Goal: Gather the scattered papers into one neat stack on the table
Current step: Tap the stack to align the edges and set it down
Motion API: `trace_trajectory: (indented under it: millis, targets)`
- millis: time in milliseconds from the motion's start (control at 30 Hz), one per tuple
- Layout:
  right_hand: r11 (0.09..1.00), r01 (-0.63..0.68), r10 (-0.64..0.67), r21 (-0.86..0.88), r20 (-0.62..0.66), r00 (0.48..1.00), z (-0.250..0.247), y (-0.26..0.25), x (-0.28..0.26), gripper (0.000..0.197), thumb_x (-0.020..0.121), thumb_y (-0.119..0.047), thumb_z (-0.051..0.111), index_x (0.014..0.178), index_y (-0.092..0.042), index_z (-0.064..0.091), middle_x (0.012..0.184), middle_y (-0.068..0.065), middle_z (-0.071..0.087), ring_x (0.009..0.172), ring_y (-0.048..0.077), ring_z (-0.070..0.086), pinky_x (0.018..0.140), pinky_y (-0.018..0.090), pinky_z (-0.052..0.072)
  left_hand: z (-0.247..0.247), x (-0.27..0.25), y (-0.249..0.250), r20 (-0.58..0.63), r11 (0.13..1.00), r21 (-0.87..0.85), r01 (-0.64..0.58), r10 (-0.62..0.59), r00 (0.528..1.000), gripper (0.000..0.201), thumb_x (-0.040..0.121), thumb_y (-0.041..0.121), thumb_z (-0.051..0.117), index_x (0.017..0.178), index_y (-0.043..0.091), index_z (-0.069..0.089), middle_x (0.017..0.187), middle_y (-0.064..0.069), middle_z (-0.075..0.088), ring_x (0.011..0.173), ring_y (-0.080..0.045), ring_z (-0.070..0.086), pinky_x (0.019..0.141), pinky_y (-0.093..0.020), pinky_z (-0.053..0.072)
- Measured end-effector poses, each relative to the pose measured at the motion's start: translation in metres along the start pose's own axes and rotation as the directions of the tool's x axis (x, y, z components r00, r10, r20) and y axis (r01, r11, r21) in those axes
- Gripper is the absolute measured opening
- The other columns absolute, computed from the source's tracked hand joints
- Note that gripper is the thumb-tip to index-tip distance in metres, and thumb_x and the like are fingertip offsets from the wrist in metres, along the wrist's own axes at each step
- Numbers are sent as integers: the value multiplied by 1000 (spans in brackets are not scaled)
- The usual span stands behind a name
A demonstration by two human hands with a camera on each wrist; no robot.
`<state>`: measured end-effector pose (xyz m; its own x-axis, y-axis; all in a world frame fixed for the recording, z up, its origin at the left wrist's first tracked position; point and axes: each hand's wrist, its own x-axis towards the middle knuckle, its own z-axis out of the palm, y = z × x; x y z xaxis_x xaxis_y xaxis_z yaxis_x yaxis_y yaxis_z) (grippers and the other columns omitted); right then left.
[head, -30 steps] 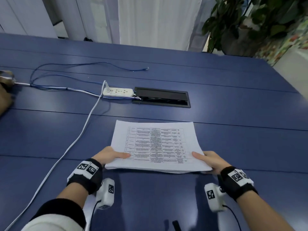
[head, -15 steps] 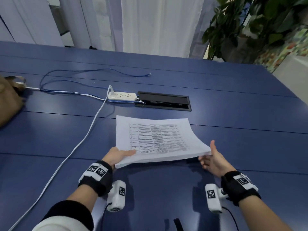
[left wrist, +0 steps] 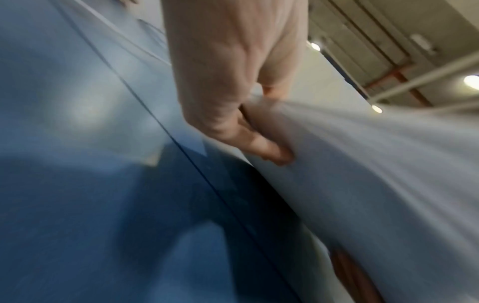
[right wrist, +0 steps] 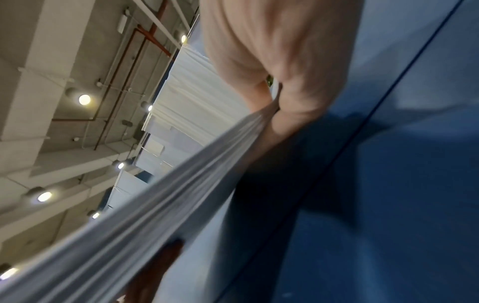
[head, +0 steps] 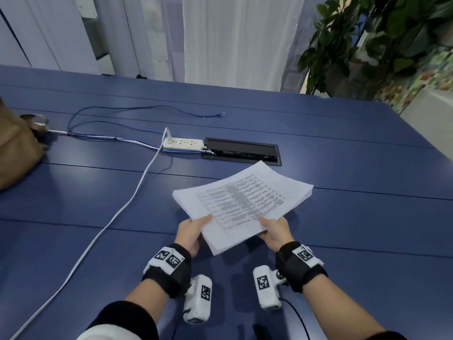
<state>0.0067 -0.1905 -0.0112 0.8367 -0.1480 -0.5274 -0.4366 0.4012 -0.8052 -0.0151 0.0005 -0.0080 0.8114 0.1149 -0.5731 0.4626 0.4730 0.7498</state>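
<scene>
A thick stack of white printed papers (head: pixel 242 204) is lifted off the blue table (head: pixel 98 217), turned at an angle with one corner toward me. My left hand (head: pixel 193 233) grips its near-left edge, thumb on top and fingers (left wrist: pixel 269 153) curled underneath. My right hand (head: pixel 275 230) grips the near-right edge the same way. In the left wrist view the paper stack (left wrist: pixel 362 174) is blurred. From the right wrist, the stack's edge (right wrist: pixel 155 205) runs across the picture with the right hand (right wrist: pixel 285 92) pinching it.
A white power strip (head: pixel 182 144) with white and blue cables lies beyond the papers, beside a black cable hatch (head: pixel 241 151). One white cable (head: pixel 110 224) runs toward the near left. A brown bag (head: pixel 17 148) sits at the far left. Potted plants (head: pixel 367 42) stand behind the table's right corner.
The stack was lying flat on the table; both hands have lifted it and rotated it. My hands have moved closer together along its near edges.
</scene>
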Motion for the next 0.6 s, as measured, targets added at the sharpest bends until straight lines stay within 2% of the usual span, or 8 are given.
trace_trajectory:
  millis: [67,167,267,367,400,467,533,600]
  targets:
    - [997,15,-13,-73,22,1000,-16,1,0,42,89,15,43,127,-1,48,116,14,58,79,20,59,53,29,56,-16,6,8,-22,999,-50,5,-6,1000,26,87,-1,56,113,2,55,92,-10,65,78,-21,61,45,-22,54]
    - [981,3,15,-192,91,996,-45,-2,-1,41,88,15,44,127,0,48,129,18,55,88,24,61,64,29,57,-41,13,17,-16,998,-8,54,-54,998,27,85,-3,56,111,1,57,82,-8,68,75,-20,60,46,-20,53]
    - [955,42,9,-293,168,986,-62,-10,-5,41,86,17,47,122,-1,50,129,21,55,91,24,62,71,30,57,-50,11,21,147,967,232,108,-145,978,28,84,-3,56,112,-4,63,86,-10,72,68,-18,67,56,-20,55]
    - [916,133,-52,-380,215,975,-65,-24,-10,42,85,17,49,117,-10,50,128,16,56,93,19,62,79,31,55,-42,6,21,280,913,407,34,-159,947,23,83,-11,55,99,2,67,87,-9,74,68,-17,71,62,-23,57]
    - [897,182,-97,-404,221,970,-62,-31,-12,42,85,15,51,117,-12,49,128,15,57,94,17,62,81,31,53,-36,4,23,295,906,423,-29,-107,950,27,83,-13,54,101,3,65,88,-8,74,69,-17,71,64,-24,58]
    - [864,287,-215,-415,211,953,-54,-47,-17,41,86,10,53,119,-14,49,127,11,57,96,14,61,83,29,51,-23,2,29,279,862,460,-214,89,956,36,83,-15,53,113,5,61,90,-7,72,73,-16,69,67,-22,57]
    - [843,385,-337,-376,190,922,-41,-66,-23,40,88,6,53,121,-15,47,124,7,57,101,17,59,86,32,48,-8,-2,40,280,778,483,-402,299,913,40,83,-15,53,117,6,59,99,-9,68,85,-18,65,71,-18,53]
    - [812,487,-448,-320,192,873,-29,-84,-30,39,90,4,52,123,-17,46,119,0,57,109,18,56,91,34,45,8,-7,54,300,720,454,-526,432,851,39,82,-17,51,114,5,56,104,-7,64,90,-15,62,74,-11,51]
